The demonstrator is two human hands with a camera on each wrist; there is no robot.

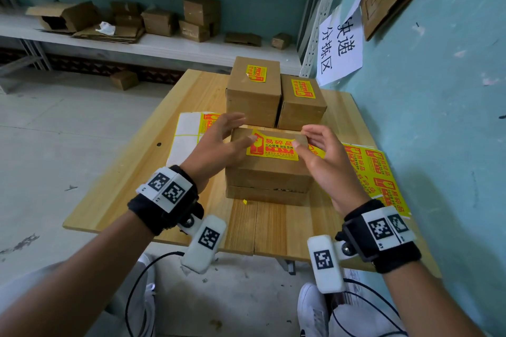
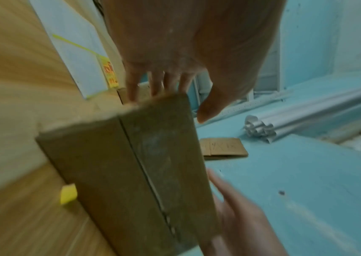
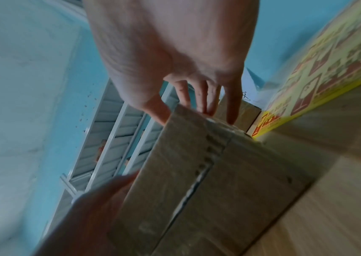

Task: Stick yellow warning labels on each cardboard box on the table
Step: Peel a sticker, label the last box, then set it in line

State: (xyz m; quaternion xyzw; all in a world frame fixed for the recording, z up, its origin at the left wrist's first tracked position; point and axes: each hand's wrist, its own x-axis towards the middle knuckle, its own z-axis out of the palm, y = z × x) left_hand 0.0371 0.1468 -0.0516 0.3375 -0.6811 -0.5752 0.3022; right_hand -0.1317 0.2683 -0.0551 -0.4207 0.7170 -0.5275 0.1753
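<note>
A brown cardboard box [image 1: 269, 172] stands at the front of the wooden table [image 1: 123, 186], with a yellow warning label [image 1: 273, 149] lying on its top. The label's two upper corners curl up a little. My left hand [image 1: 227, 137] hovers over the box's left end with fingers spread straight, its thumb on the label's left corner. My right hand [image 1: 312, 142] is at the right end, fingers relaxed, thumb touching the label's right edge. Behind stand two boxes [image 1: 253, 96] [image 1: 301, 109], each with a yellow label. The wrist views show the box's side [image 2: 131, 164] [image 3: 197, 173] under each hand.
A mostly peeled label sheet [image 1: 189, 131] lies left of the boxes and a fuller yellow sheet [image 1: 375, 172] at the right by the turquoise wall [image 1: 438, 90]. A tiny yellow scrap [image 1: 245, 201] sits before the front box. Shelves [image 1: 164, 46] with loose cartons stand behind.
</note>
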